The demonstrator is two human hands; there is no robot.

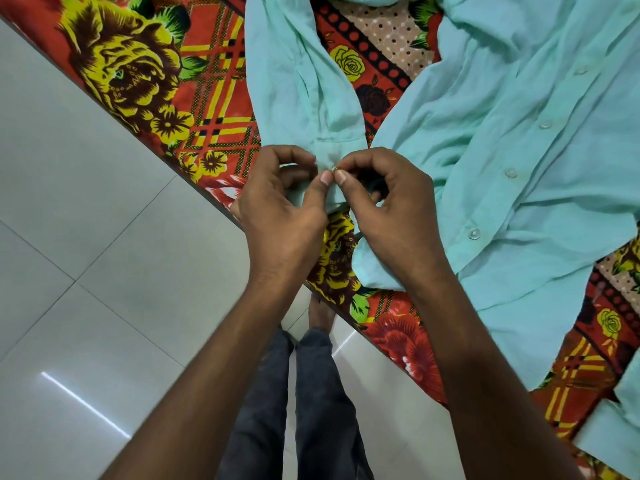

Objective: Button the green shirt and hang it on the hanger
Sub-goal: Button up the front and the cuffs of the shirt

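1. Mint-green cotton, the green shirt (512, 140) lies spread and rumpled across the bed, its body on the right and one sleeve (298, 81) running down the middle toward the bed's edge.
2. Along the front placket, four clear buttons (473, 233) show in a slanting row.
3. At the end of the sleeve, the cuff (337, 152) sits right at the bed's edge, between the two hands.
4. The left hand (280, 206) pinches the cuff fabric, thumb pressed up against the cloth and the other fingers curled round behind it.
5. The right hand (391, 202) meets it thumb to thumb, thumb and forefinger clamped on a small cuff button (334, 169) that barely shows between the fingertips; its remaining fingers are curled in.
6. Both bare forearms reach in from the bottom of the view.
7. Under the shirt is a bedsheet (138, 74) printed in red, yellow and brown with large roses, plaid bands and a dotted border.
8. Left of the bed lies a pale, glossy tiled floor (86, 271) with a streak of reflected light.
9. Below the hands, dark grey trousers (311, 393) and a bare foot (320, 311) stand close against the bed.
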